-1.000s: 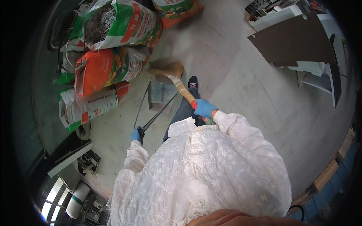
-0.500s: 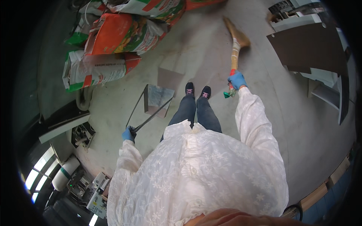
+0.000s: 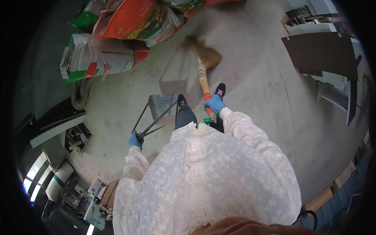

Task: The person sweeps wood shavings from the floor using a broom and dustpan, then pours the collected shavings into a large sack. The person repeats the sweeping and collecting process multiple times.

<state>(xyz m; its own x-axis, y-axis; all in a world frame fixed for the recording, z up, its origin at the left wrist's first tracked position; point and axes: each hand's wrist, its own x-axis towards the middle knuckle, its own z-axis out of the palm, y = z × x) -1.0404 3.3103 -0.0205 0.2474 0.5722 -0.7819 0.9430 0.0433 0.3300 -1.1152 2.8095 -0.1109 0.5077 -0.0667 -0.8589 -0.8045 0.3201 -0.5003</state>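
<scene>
My left hand (image 3: pixel 136 140), in a blue glove, is closed on the dark, thin handle bars of a metal dustpan (image 3: pixel 161 104). The pan hangs just ahead of that hand, left of my shoes, its shadow on the floor. My right hand (image 3: pixel 215 104), also gloved in blue, grips a broom (image 3: pixel 203 78) near the red-wrapped top of its handle, where a green bit sticks out. Its brown bristles are smeared by motion and point away from me, toward the bags. How firmly the bristles touch the floor cannot be made out.
Printed plastic bags (image 3: pixel 102 56) in orange, white and green are heaped at the far left, beside a grey hose (image 3: pixel 80 94). A brown panel (image 3: pixel 323 53) with white parts stands at the right. Machinery (image 3: pixel 74 192) sits at the lower left, boards (image 3: pixel 319 199) at the lower right.
The broom and my right hand have swung left, in front of my body. One foot has stepped forward on the right. My left hand with the dustpan stays nearly in place.
</scene>
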